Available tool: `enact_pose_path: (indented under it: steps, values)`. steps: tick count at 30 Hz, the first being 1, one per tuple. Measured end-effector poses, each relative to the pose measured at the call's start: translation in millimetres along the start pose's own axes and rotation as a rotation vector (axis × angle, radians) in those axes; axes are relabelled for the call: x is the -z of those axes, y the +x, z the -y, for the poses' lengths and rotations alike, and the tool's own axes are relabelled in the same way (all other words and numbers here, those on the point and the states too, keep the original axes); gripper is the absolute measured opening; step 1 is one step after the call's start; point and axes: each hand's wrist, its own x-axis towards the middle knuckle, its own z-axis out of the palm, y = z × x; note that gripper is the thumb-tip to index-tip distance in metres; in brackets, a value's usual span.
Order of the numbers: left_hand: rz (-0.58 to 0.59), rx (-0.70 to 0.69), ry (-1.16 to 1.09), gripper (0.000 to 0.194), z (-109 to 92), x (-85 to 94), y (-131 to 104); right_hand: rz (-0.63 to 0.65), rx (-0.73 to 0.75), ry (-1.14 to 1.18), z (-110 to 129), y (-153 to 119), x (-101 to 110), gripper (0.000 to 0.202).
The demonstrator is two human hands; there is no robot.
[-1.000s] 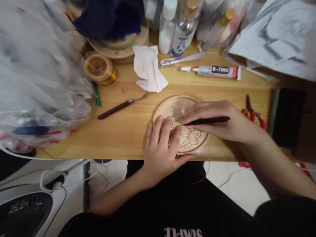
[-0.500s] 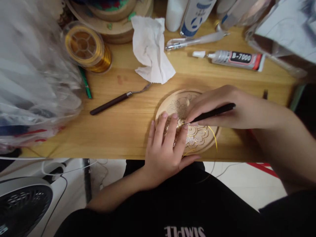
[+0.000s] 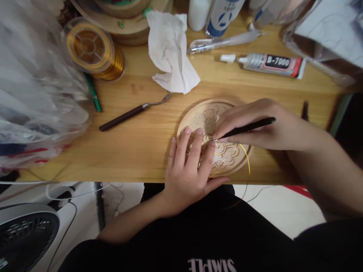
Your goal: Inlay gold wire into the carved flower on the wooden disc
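A round wooden plate (image 3: 185, 117) with a raised rim lies at the table's front edge, with drawn flower outlines and gold wire curves on it. My left hand (image 3: 188, 170) rests on its near left part, fingers spread and flat. Pinched in my right hand (image 3: 255, 121) is a slim black-handled tool (image 3: 249, 127), its fine metal tip down on the design beside my left index fingertip. My fingers partly hide that tip, so its shape is unclear. A loose end of gold wire (image 3: 246, 156) curves out over the plate's right side.
A palette knife (image 3: 124, 118) lies left of the plate, its tip by a crumpled tissue (image 3: 172, 53). Behind are a spool of gold wire (image 3: 93, 49), a clear pen (image 3: 221, 44) and a B-7000 glue tube (image 3: 272, 65). A plastic bag (image 3: 42, 90) fills the left side.
The view has shifted slightly. My right hand and the black-handled tool have tilted a little; the tip stays near the same spot. My left hand keeps its place on the plate.
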Motion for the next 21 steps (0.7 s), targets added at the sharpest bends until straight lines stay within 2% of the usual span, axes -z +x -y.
enact_pose_path:
  steps: [9, 13, 21]
  values:
    - [0.008, -0.001, 0.003, 0.076, -0.6, 0.1, 0.3, -0.068, -0.018, 0.027, -4.9, -4.9, -3.9, 0.009]
    - [0.007, -0.005, 0.007, 0.075, -0.3, 0.0, 0.0, -0.058, -0.009, 0.04, -6.1, -6.2, -4.9, 0.009]
    - [-0.005, 0.003, -0.011, 0.072, -0.3, 0.0, 0.1, -0.112, -0.057, 0.013, 2.3, -9.5, -10.3, 0.008]
